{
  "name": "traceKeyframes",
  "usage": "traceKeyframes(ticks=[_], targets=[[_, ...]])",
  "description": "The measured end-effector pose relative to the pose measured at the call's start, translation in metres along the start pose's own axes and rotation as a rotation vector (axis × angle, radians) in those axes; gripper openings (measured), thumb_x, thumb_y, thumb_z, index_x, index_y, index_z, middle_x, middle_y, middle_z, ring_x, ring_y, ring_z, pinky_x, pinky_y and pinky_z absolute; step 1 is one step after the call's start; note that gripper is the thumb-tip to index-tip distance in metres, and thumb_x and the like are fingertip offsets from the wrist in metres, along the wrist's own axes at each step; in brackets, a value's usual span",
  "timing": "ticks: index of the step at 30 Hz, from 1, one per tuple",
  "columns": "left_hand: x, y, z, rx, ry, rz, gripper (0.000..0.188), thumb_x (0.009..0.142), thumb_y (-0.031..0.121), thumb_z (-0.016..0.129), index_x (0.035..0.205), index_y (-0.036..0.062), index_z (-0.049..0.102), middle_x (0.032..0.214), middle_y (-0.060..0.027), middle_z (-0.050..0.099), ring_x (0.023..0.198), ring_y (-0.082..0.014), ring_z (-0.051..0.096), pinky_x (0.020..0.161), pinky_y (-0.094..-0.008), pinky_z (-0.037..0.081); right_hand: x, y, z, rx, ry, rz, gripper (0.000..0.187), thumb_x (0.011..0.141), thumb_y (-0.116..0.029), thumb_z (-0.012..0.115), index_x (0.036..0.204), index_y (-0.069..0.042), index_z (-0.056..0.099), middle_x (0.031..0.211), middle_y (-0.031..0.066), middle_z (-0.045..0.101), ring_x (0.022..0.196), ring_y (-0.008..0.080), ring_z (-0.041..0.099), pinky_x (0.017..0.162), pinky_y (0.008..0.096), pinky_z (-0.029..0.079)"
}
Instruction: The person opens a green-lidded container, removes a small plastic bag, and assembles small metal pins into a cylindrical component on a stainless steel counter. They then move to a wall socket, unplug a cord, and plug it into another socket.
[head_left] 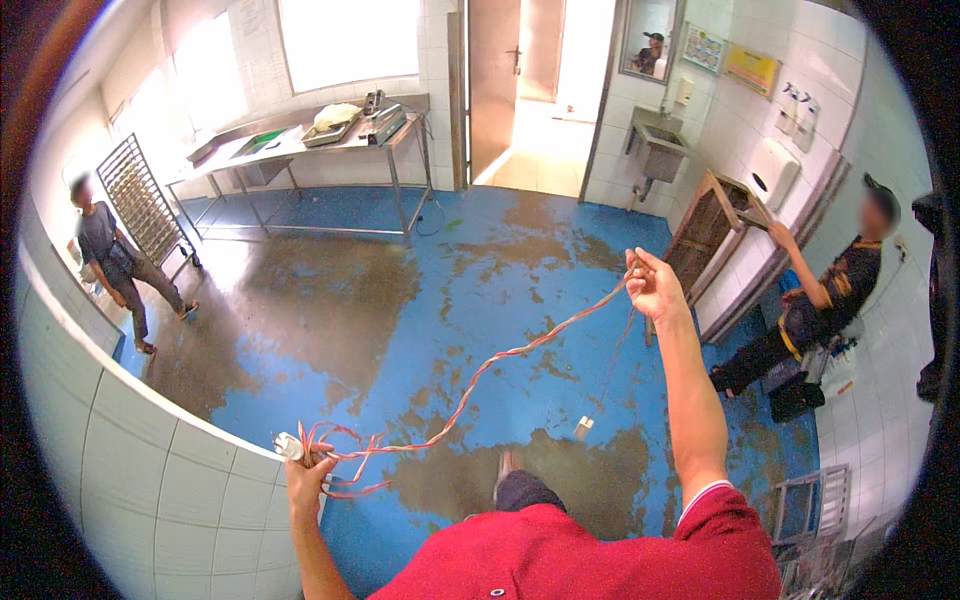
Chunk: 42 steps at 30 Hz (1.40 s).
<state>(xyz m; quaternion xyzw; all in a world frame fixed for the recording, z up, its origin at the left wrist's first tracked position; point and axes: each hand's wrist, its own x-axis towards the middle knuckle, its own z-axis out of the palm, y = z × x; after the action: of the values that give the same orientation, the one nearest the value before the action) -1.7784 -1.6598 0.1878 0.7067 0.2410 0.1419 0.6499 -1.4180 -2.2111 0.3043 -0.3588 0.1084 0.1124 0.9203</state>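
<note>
A twisted red-and-white electric cord (pixel 478 388) stretches in front of me from hand to hand. At the lower left my left hand (pixel 308 482) is closed around a loose bundle of its loops, right beside a white plug-like fitting (pixel 289 446); I cannot tell whether it is a plug or a socket. Raised at the right, my right hand (pixel 655 288) pinches the cord between fingertips. From there a thin length drops toward a small white end piece (pixel 584 425), which hangs over or lies on the floor; which one, I cannot tell.
A tiled half wall (pixel 200 450) borders my left. The blue floor (pixel 440 290) has worn grey patches. A steel table (pixel 300 150) with trays stands at the back, near an open doorway (pixel 540 110). One person (pixel 120 260) walks by a rack; another (pixel 840 290) holds a wooden frame (pixel 705 225).
</note>
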Motion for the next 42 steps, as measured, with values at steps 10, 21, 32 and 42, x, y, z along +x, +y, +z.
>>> traceKeyframes(ticks=[10,21,32,42], targets=[[0.208,0.011,0.116,-0.064,0.255,0.076,0.02,0.078,-0.004,0.078,0.097,0.0017,0.072,0.07,0.0083,0.046,0.06,-0.0034,0.04,0.053,-0.0231,0.028,0.375,0.004,0.121,-0.373,-0.213,0.145,0.033,0.097,-0.023,0.056,0.12,-0.001,0.063,0.067,-0.0046,0.051,0.055,0.0079,0.043,0.049,0.0226,0.034],[0.426,0.046,0.224,0.084,0.275,-0.035,0.006,0.09,0.008,0.071,0.088,0.0039,0.069,0.066,0.0089,0.047,0.057,-0.0024,0.038,0.05,-0.0236,0.026,0.661,-0.061,0.256,-0.293,-0.487,-0.083,0.039,0.098,-0.027,0.057,0.127,-0.002,0.063,0.058,-0.0069,0.032,0.05,0.0077,0.034,0.044,0.0243,0.027],[0.706,0.109,0.354,0.125,-0.162,-0.018,0.017,0.098,0.017,0.064,0.091,0.0026,0.069,0.066,0.0055,0.053,0.055,-0.0048,0.045,0.049,-0.0255,0.033,0.816,0.023,0.083,-1.075,0.004,0.149,0.012,0.08,-0.021,0.069,0.076,-0.01,0.071,0.066,0.0009,0.058,0.058,0.0144,0.05,0.053,0.0333,0.037],[0.8,0.14,0.538,0.3,-0.609,0.019,0.026,0.102,0.027,0.06,0.102,0.0043,0.072,0.076,-0.001,0.069,0.061,-0.0093,0.053,0.052,-0.0292,0.042,0.67,0.119,-0.083,-0.762,0.321,0.373,0.03,0.092,-0.017,0.068,0.119,-0.006,0.066,0.102,0.0068,0.073,0.082,0.0151,0.067,0.068,0.0309,0.052]])
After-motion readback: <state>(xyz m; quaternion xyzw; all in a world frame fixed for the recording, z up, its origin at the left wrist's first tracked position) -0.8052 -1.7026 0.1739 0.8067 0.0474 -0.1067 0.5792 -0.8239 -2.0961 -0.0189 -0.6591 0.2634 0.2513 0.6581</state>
